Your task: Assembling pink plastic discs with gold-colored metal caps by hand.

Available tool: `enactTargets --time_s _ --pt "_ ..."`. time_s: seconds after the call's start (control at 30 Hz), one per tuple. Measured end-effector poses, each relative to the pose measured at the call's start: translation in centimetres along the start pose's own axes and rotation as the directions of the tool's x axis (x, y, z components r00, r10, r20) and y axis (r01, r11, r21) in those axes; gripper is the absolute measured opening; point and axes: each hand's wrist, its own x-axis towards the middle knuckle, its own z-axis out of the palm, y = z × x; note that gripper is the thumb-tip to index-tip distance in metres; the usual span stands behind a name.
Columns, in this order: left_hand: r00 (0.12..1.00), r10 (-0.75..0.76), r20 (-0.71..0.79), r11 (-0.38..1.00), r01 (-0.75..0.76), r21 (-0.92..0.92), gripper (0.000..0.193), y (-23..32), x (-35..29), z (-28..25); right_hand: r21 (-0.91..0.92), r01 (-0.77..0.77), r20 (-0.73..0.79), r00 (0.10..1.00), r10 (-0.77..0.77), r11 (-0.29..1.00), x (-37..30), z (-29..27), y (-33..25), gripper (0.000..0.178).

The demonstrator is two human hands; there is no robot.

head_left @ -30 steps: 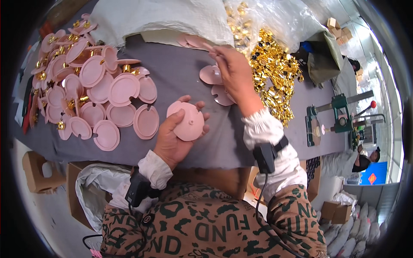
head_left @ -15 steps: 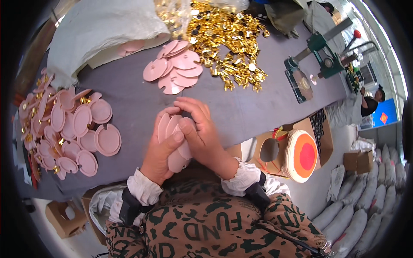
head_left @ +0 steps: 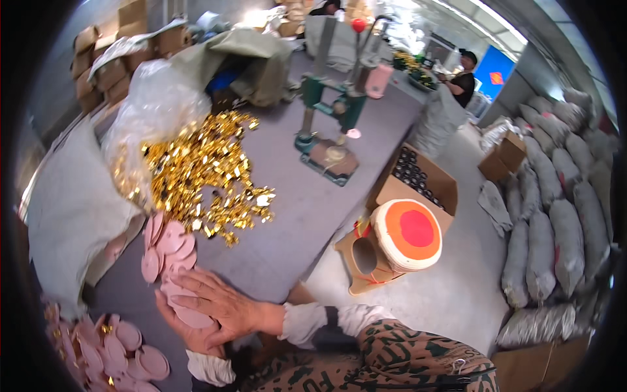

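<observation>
A small stack of flat pink plastic discs [head_left: 192, 316] rests between my two hands, beside the near edge of the cloth-covered table. My left hand [head_left: 177, 332] cups the stack from the left and below, its fingers mostly hidden. Across the upper side of the discs lie the fingers of my right hand [head_left: 228, 310], pressing them against the left. Just beyond my fingertips is a pile of loose pink discs [head_left: 171, 245]. At the lower left lies a heap of pink discs with gold clips [head_left: 114, 349].
Many small gold metal clips [head_left: 202, 170] spread over the table [head_left: 294, 215] beyond the discs. A green hand press [head_left: 330, 130] stands farther back. To the right are a round orange-topped stool [head_left: 409, 235], a carton of black parts [head_left: 418, 179] and stacked grey sacks [head_left: 542, 235]. A person [head_left: 462, 81] works in the distance.
My view has swung to the right, so the table things appear farther left and the sacks show more fully. Both hands still hold the discs; my right fingers now reach farther across them.
</observation>
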Motion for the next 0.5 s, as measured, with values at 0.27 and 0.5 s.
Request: enactTargets --time_s 0.27,0.5 --pt "0.994 -0.007 0.108 0.978 -0.016 0.210 0.046 -2.6 0.5 -1.0 -0.036 -0.196 -0.183 0.965 0.186 0.980 -0.5 -0.8 1.2 0.058" --pt "0.984 -0.059 0.170 0.995 0.043 0.094 0.059 -1.0 1.0 -2.8 -0.106 -0.120 -0.240 0.966 0.092 0.987 -0.2 -0.5 0.4 0.046"
